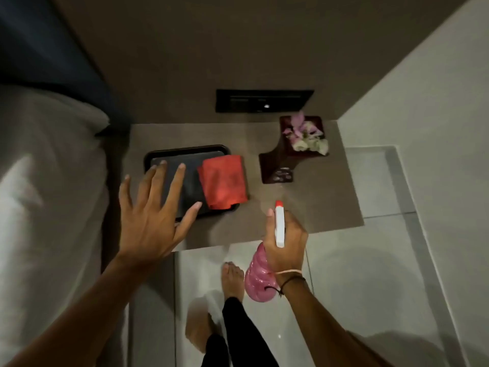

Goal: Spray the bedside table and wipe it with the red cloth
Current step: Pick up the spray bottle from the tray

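The brown bedside table fills the middle of the head view. A folded red cloth lies on the right end of a black tray on the table's left half. My left hand hovers over the tray's left part, empty, fingers spread. My right hand grips a pink spray bottle with a white head and red nozzle, held over the table's front edge. The nozzle points toward the table's middle.
A dark wooden vase with pink and white flowers stands at the table's back right. A black switch panel is on the wall behind. The white bed borders the left. My bare feet stand on pale floor tiles.
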